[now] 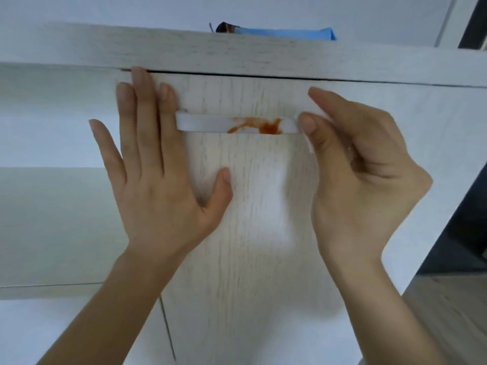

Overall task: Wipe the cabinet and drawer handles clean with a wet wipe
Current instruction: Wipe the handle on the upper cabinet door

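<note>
Left hand (152,164) lay spread flat on drawer front (253,206); right hand (363,169) pinched white wipe (311,143) at right end of orange-stained handle (210,123)

A white handle (232,125) on the pale wooden drawer front (250,193) carries an orange-red smear (259,125). The left hand (155,180) lies flat at its 9 o'clock end; the right hand (353,164) pinches a wet wipe (308,143) at 3 o'clock.
</note>
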Motion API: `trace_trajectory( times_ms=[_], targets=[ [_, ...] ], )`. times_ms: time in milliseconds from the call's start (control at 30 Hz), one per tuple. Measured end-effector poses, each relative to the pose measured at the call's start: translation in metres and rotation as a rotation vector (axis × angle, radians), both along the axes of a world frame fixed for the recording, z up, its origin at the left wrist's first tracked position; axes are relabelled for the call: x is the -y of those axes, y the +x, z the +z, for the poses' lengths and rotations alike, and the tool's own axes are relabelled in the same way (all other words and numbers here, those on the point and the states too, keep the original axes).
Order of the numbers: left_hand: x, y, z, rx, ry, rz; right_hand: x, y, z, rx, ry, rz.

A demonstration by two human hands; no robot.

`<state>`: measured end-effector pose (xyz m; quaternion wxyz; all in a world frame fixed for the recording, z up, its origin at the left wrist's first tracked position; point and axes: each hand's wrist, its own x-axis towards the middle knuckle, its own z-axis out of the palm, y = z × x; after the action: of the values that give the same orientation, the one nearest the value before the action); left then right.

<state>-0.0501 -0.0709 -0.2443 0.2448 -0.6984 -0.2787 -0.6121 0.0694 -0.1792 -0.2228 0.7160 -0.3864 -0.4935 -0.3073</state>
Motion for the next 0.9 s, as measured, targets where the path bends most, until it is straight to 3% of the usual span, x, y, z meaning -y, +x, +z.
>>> trace_trajectory(
  times_ms=[200,500,667,900],
  targets=[
    [0.0,0.0,-0.001,0.01,-0.009,-0.026,-0.001,0.012,0.005,0.33,0.037,-0.138],
    [-0.003,0.001,-0.002,0.008,0.014,-0.012,0.007,0.022,0.008,0.221,-0.002,-0.073],
    [-0.005,0.001,-0.004,0.01,0.018,-0.016,0.004,0.023,0.009,0.442,-0.009,-0.199],
    [-0.005,0.002,-0.005,0.02,0.03,-0.005,0.007,0.031,0.004,0.426,-0.059,-0.212]
  ],
)
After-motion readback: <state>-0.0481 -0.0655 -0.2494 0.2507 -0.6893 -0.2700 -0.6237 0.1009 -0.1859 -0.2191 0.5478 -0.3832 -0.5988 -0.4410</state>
